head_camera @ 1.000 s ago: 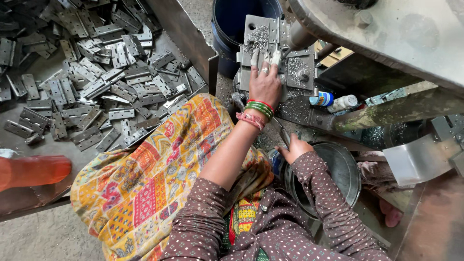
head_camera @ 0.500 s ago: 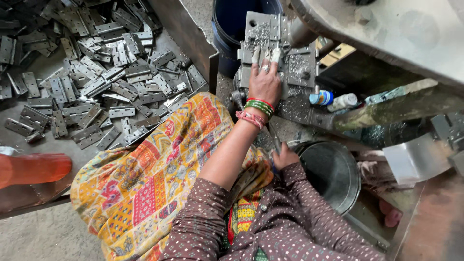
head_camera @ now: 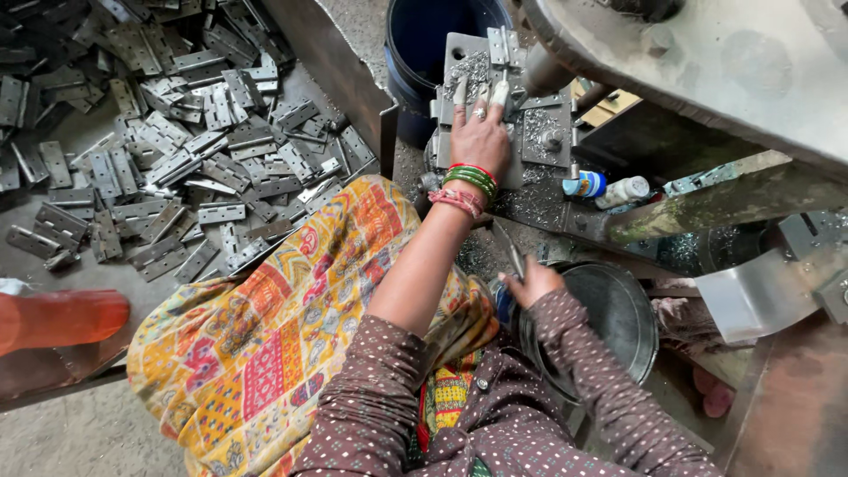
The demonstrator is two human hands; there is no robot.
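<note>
My left hand [head_camera: 480, 134] reaches forward and lies flat on a grey metal jig plate [head_camera: 541, 132] strewn with metal shavings. Its fingers are spread, and the fingertips touch a small steel hinge [head_camera: 502, 44] at the plate's top edge. Green and red bangles [head_camera: 468, 181] circle that wrist. My right hand [head_camera: 533, 284] stays close to my body at the rim of a round dark metal pan [head_camera: 618, 309]. It is closed on a thin metal rod [head_camera: 512, 249] that points up and away.
Several steel hinges [head_camera: 177, 132] lie piled on the floor at left. A dark blue bucket [head_camera: 424, 44] stands behind the plate. Two small bottles [head_camera: 609, 187] lie to the plate's right. A large machine body [head_camera: 707, 71] fills the upper right. Patterned yellow cloth [head_camera: 265, 344] covers my lap.
My left hand has edged slightly farther up the plate toward the hinge. My right hand has shifted a little toward me beside the pan.
</note>
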